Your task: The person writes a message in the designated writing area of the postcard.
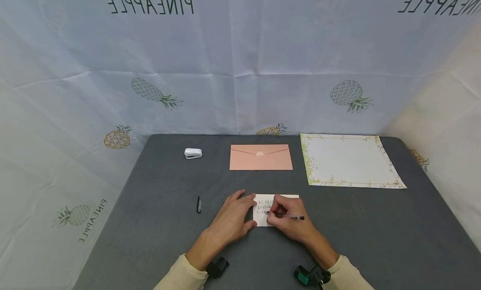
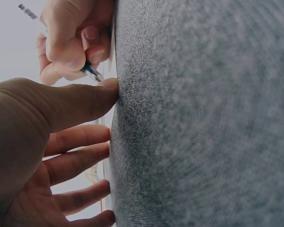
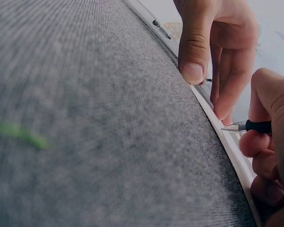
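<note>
A small white card (image 1: 273,200), lying flat on the grey table (image 1: 150,223) in the lower middle of the head view. Three short lines of handwriting on its left part, too small to read. Rectangular, with only the upper edge and the left strip showing.

Right hand (image 1: 291,217) curled around a pen (image 1: 289,216), pinching it near the tip, with the point down on the card. Clear barrel, dark grip, dark end pointing to the right. Left hand (image 1: 233,217) released and flat, fingers straight, pressing the left edge of the card, thumb at its lower corner.

Hidden: most of the right and lower part of the card, under the right hand. In the left wrist view only a thin pale edge of the card beside the thumb, and the pen tip (image 2: 92,73) between the fingers of the other hand. In the right wrist view the card (image 3: 229,144) as a narrow white strip at the right, seen almost edge-on; a blurred green streak at the left, not possible to identify.

Above the card, in the middle of the frame, a pink envelope (image 1: 261,157), flap closed. To the right, a sheet of paper (image 1: 349,160) with a floral border. To the upper left, a small white stapler (image 1: 193,153). Left of the hands, a black pen cap (image 1: 199,205).
</note>
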`<action>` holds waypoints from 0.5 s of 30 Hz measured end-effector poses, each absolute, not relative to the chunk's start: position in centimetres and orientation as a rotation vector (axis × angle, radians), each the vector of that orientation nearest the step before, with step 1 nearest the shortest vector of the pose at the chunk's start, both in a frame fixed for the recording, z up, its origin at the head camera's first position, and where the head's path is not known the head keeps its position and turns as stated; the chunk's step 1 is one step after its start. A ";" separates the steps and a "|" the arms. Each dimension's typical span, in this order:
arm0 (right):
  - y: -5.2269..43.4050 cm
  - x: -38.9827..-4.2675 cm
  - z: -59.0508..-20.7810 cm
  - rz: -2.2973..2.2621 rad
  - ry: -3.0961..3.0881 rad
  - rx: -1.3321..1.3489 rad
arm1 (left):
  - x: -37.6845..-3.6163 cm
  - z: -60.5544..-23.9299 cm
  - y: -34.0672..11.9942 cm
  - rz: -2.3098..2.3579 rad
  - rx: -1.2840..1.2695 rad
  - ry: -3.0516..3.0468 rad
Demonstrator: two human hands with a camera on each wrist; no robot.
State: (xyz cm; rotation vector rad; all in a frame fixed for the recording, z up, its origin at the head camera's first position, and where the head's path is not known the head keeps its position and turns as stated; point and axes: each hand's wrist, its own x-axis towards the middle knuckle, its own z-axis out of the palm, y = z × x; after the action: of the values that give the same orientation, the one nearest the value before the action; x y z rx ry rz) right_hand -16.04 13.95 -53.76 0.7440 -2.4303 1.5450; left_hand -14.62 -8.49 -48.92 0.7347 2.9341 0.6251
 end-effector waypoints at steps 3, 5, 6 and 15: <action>14.0 -16.0 -53.8 1.552 -2.438 0.754 | -14.6 -48.9 -8.5 0.624 0.732 2.934; 14.0 -16.0 -53.8 1.553 -2.439 0.761 | -14.6 -49.0 -8.5 0.622 0.731 2.934; 14.0 -16.0 -53.8 1.551 -2.436 0.763 | -14.6 -49.0 -8.5 0.623 0.731 2.933; 14.1 -16.2 -53.8 1.522 -2.408 0.770 | -14.6 -49.0 -8.5 0.617 0.740 2.937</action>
State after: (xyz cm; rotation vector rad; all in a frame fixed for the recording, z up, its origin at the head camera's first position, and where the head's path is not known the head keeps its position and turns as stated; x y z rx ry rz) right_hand -16.16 14.09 -53.85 0.7698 -2.4084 1.5215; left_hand -14.64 -8.52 -49.01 0.7399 2.9366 0.6166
